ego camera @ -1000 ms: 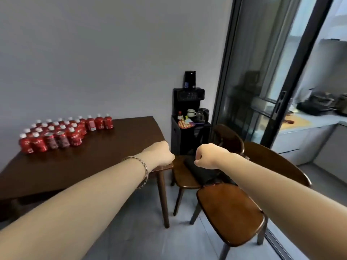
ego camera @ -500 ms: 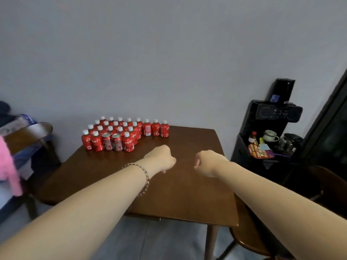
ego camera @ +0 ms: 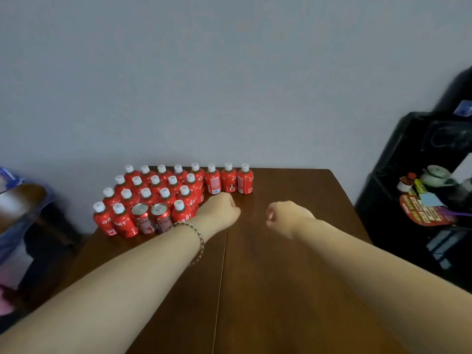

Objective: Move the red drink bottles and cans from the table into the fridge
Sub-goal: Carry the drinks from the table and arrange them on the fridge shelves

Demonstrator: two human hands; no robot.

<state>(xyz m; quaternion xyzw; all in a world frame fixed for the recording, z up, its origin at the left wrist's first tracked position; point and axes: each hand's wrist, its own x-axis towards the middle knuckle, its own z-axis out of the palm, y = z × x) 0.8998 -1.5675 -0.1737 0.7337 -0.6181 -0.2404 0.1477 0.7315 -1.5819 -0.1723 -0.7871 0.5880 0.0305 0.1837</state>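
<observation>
Several red drink bottles (ego camera: 167,189) with white caps stand in rows at the back left of the dark wooden table (ego camera: 293,277), against the wall. Two red cans (ego camera: 150,218) stand in the front row among them. My left hand (ego camera: 221,212) is curled into a fist above the table, just right of the front bottles, holding nothing. My right hand (ego camera: 286,217) is also a fist, a little further right over bare wood. Both arms reach forward from the bottom of the view. No fridge is in view.
A black stand (ego camera: 419,200) with a teapot, small jars and coloured papers is to the right of the table. At the left edge a chair (ego camera: 23,198) carries blue and pink cloth. A plain grey wall runs behind.
The view has swung left from the chairs and glass door to the table. The bottles are now closer and nearer the centre. Both fists have stayed clenched and held out in front.
</observation>
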